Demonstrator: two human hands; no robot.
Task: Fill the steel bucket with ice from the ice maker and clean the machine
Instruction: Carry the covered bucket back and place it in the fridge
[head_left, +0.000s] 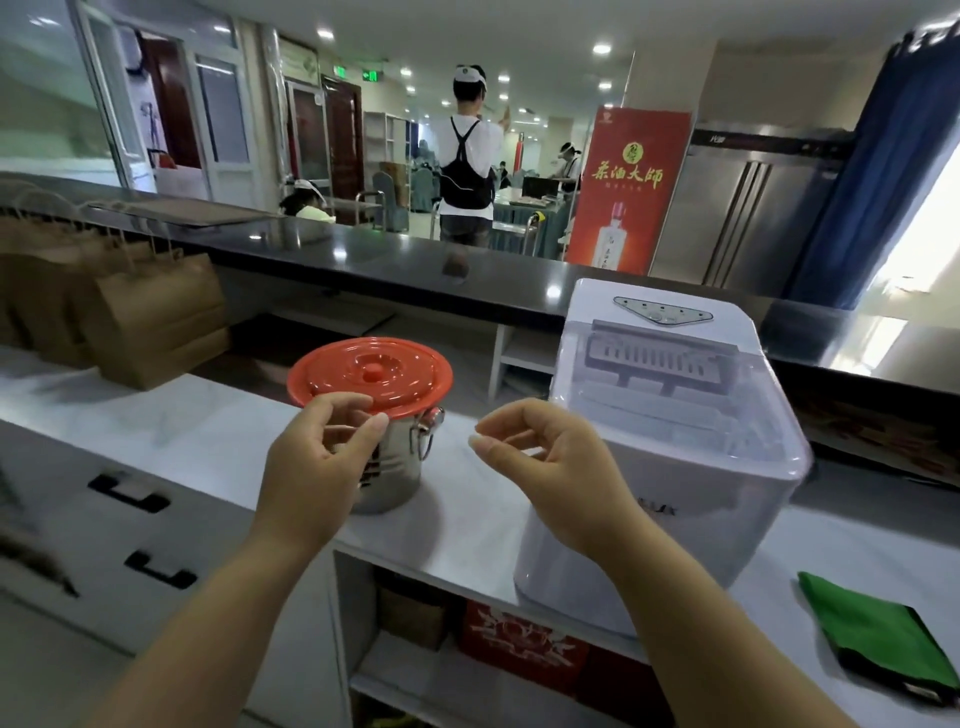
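Left hand (311, 457): raised before the steel bucket (390, 467), fingers (345, 402) loosely curled, tips at the near rim of the orange lid (370, 375); whether touching or gripping it could not be told
Right hand (550, 467): hovered between bucket and ice maker (670, 447), fingers half-curled, relaxed, grasping nothing
Steel bucket: cylindrical, polished and reflective, wire clasp at its side, stood on the pale marbled tabletop (208, 431) just left of the ice maker; capped by a round, glossy orange plastic lid with central knob
Ice maker: boxy, rounded white plastic, clear lid shut, grey control panel on top
Green cloth (878, 634): folded flat, matte, lay right of the machine
Brown paper bags (156, 322): creased, stood in a row at far left
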